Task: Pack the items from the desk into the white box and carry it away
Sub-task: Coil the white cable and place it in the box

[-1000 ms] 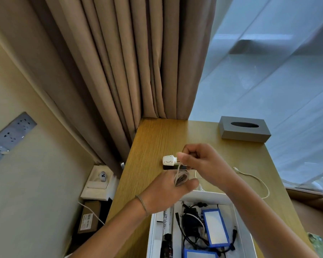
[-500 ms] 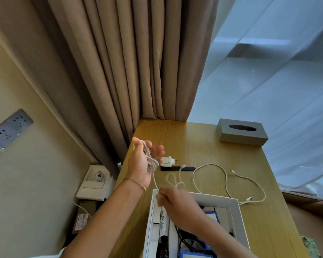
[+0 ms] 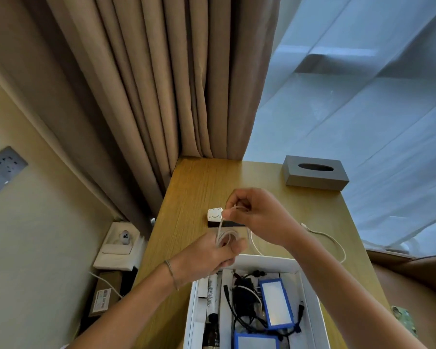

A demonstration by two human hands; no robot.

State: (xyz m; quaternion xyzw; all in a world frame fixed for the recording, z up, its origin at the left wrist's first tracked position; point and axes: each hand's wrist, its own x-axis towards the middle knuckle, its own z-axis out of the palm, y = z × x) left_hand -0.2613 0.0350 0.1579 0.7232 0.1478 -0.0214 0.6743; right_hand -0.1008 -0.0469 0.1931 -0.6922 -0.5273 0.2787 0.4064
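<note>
My left hand (image 3: 209,255) grips a small coil of white cable (image 3: 225,238) just above the far edge of the white box (image 3: 310,285). My right hand (image 3: 259,217) pinches the same cable a little higher, over the desk. The loose end of the cable (image 3: 330,240) trails to the right across the wooden desk (image 3: 194,187). A white charger plug (image 3: 215,214) sits on a small dark object (image 3: 219,224) beside my right hand. Inside the box lie black cables (image 3: 244,298), two blue-edged packs (image 3: 276,302) and a marker (image 3: 213,293).
A grey tissue box (image 3: 315,172) stands at the desk's far right. Beige curtains (image 3: 161,84) hang behind the desk. Down on the left floor are a white stand (image 3: 118,244) and a cardboard box (image 3: 106,293). A socket panel (image 3: 3,170) is on the left wall.
My right hand rose from the box edge to above the desk, drawing cable in. My left hand dropped from near the curtain toward the box. Less cable lies loose on the desk.
</note>
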